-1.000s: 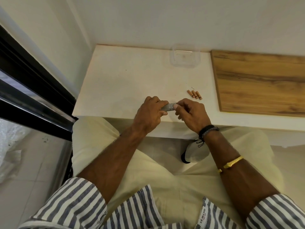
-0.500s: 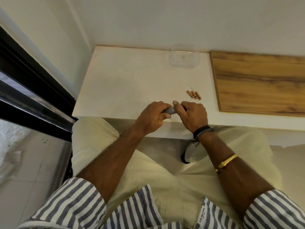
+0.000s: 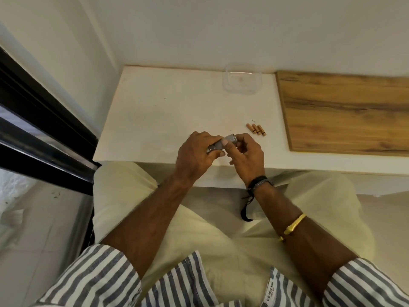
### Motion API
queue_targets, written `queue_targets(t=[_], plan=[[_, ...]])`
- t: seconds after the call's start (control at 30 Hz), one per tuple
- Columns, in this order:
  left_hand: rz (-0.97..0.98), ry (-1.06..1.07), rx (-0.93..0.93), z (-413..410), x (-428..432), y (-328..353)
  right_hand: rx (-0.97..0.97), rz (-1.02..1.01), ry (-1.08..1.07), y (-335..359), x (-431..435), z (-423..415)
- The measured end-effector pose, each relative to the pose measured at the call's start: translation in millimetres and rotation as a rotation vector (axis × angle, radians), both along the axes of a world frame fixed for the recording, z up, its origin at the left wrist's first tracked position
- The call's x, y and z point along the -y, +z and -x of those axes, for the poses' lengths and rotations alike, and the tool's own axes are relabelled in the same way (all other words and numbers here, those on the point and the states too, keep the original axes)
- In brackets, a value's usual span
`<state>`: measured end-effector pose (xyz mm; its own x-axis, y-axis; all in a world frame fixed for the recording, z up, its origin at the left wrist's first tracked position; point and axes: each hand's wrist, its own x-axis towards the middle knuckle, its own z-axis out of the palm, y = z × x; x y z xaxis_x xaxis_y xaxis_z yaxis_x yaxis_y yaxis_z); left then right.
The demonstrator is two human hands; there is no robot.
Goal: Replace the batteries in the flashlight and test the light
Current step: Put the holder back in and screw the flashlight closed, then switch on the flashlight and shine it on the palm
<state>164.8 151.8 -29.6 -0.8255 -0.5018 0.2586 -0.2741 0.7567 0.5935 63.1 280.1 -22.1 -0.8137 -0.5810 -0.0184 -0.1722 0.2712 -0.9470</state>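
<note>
Both hands clamp the flashlight: left hand steadies the body while right hand should twist the three-o'clock end squarely.

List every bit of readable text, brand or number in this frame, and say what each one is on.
"U.S. POLO ASSN": white tag on the striped shirt; the smaller line under it is too blurred to read.
No legible print on the flashlight, the batteries, or the clear container.
</note>
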Motion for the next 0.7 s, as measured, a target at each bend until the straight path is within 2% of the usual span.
queue_targets(t=[0.13, 0.27, 0.33, 0.4, 0.47, 0.53, 0.6, 0.7], plan=[[-0.100, 0.024, -0.036, 4.0, -2.3, -3.8, 0.317, 0.178, -0.099, -2.3, 8.4, -5.9], [-0.351, 0.097, -0.124, 10.7, -7.1, -2.5, 0.732, 0.404, -0.196, -3.0, 12.6, -1.6], [-0.544, 0.213, -0.101, 13.9, -6.0, 1.2, 0.976, 0.549, -0.258, -1.0, 14.2, 5.6], [-0.885, 0.258, -0.114, 14.9, -1.5, 5.3, 1.159, 0.682, -0.318, 4.1, 16.3, 11.8], [-1.219, 0.237, -0.168, 13.1, 1.9, 9.3, 1.255, 0.767, -0.367, 7.8, 16.5, 14.1], [-1.426, 0.233, -0.248, 11.3, 3.5, 11.6, 1.326, 0.848, -0.368, 7.3, 14.5, 13.8], [-1.565, 0.233, -0.331, 10.4, 3.9, 13.1, 1.357, 0.899, -0.315, 7.7, 11.7, 12.8], [-1.675, 0.211, -0.416, 7.3, 5.3, 15.6, 1.363, 0.955, -0.247, 12.8, 9.5, 12.9]])
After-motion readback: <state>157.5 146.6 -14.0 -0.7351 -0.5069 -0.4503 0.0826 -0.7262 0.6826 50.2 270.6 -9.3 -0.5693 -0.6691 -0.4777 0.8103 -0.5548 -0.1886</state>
